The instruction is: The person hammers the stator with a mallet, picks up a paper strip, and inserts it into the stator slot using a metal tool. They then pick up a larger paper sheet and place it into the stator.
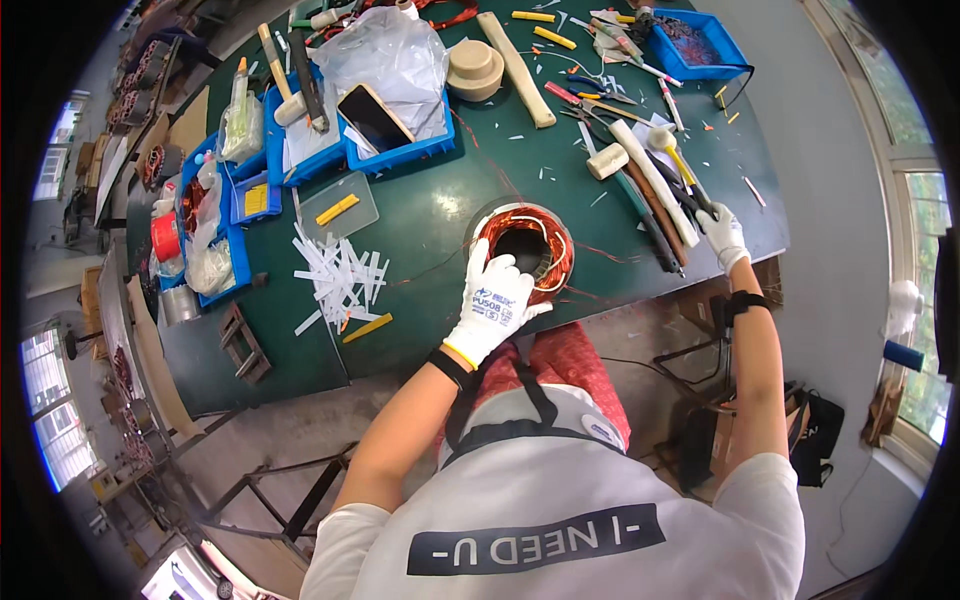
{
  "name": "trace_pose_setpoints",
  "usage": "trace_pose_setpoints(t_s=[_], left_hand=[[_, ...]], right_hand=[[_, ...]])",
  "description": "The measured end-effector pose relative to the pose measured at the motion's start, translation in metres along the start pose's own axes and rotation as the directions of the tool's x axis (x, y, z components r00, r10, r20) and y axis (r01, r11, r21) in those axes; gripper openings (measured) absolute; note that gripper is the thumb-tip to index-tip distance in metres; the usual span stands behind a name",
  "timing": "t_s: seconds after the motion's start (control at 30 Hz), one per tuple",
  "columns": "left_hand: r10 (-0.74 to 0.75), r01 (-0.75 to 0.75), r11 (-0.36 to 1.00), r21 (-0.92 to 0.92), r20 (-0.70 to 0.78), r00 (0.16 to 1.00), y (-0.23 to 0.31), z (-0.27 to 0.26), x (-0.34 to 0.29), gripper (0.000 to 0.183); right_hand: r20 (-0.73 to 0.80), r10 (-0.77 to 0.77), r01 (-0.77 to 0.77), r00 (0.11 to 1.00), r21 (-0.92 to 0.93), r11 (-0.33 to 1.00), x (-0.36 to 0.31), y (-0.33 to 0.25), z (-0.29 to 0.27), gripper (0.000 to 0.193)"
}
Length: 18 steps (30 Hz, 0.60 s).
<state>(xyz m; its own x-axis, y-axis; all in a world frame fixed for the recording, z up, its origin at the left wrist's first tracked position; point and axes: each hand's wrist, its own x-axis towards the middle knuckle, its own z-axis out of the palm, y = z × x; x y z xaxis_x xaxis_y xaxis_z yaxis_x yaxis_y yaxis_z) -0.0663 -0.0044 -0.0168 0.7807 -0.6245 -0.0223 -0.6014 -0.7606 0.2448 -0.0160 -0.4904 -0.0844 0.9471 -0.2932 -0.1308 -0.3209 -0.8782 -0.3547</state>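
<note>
Two gloved hands work apart: the left hand reaches forward palm down, thumb spread aside, its forearm slanting inward; the right hand is stretched far out, the arm nearly straight. Beneath both runs a green table. Paper strips lie scattered left of the left hand, with a phone in a blue tray beyond them. A mallet lies left of the right hand; past that hand stand a grey wall and a window. The left fingers, loosely bent, rest on the near-left rim of a copper coil; whether they pinch any wire cannot be told. The right fingers curl at the near end of a yellow-necked tool, their closure unclear.
</note>
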Motion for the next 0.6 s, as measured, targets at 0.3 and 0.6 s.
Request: trace_pose_setpoints(t_s=[0.3, 0.6], left_hand=[[-0.174, 0.08, 0.977, -0.197, -0.527, 0.832, -0.027, 0.029, -0.039, 0.102], [-0.291, 0.104, 0.934, -0.342, -0.558, 0.777, -0.019, 0.058, -0.02, 0.129]], right_hand=[[0.337, 0.129, -0.358, 0.933, 0.815, 0.455, -0.188, -0.235, -0.099, 0.04], [0.632, -0.172, -0.351, 0.756, 0.612, 0.709, -0.239, -0.279, -0.138, 0.08]])
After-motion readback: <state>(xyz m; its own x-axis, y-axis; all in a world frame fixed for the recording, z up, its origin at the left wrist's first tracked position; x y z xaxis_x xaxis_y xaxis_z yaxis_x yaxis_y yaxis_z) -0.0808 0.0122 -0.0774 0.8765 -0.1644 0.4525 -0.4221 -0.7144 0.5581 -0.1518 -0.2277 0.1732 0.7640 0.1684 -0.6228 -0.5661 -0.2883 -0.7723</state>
